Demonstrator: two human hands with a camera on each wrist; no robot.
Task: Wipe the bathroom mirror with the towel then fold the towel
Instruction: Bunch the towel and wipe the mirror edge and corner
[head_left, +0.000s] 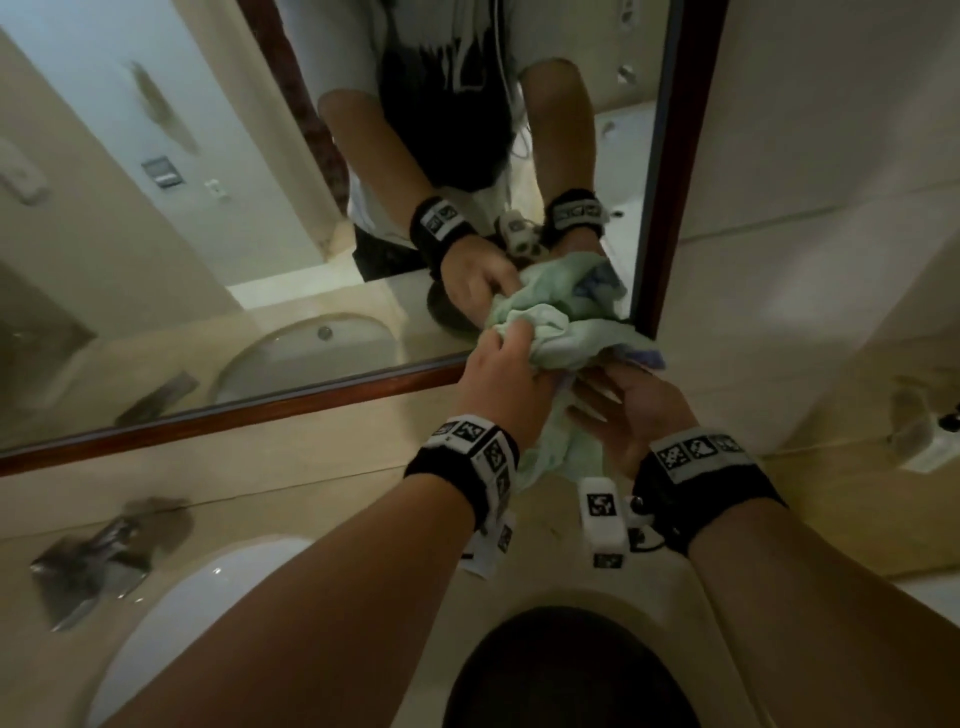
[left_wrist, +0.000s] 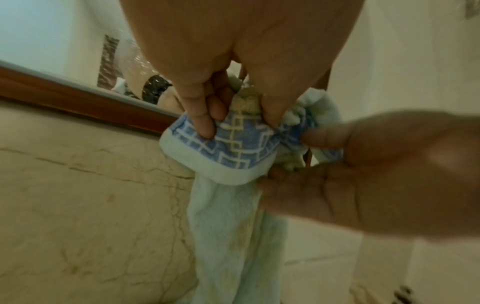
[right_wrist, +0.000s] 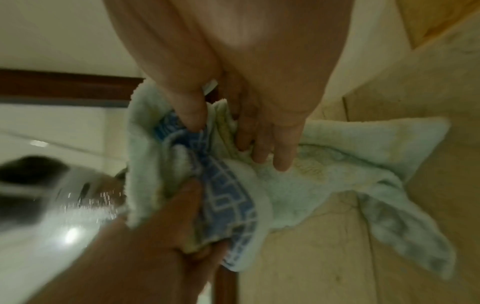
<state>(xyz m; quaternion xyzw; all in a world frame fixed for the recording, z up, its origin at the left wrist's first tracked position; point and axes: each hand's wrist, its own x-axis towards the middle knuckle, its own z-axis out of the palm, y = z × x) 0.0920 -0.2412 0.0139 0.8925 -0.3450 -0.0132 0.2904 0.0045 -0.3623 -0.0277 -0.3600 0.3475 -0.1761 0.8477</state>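
Note:
The pale green towel (head_left: 571, 332) with a blue patterned band is bunched up at the lower right corner of the wood-framed mirror (head_left: 260, 208). My left hand (head_left: 511, 338) grips the bunch from the left. In the left wrist view its fingers (left_wrist: 200, 123) pinch the blue band of the towel (left_wrist: 233, 226), which hangs down below. My right hand (head_left: 602, 384) lies palm up under the cloth. In the right wrist view my right hand (right_wrist: 226, 142) pinches a fold of the towel (right_wrist: 337, 154), thumb on the band, while my left hand (right_wrist: 182, 226) clutches it from below.
A beige marble counter (head_left: 291, 483) runs under the mirror's frame (head_left: 311, 397). The white sink basin (head_left: 171, 597) and chrome faucet (head_left: 98, 561) are at lower left. A soap dispenser (head_left: 930, 447) stands at far right. A dark rounded shape (head_left: 566, 675) fills the bottom edge.

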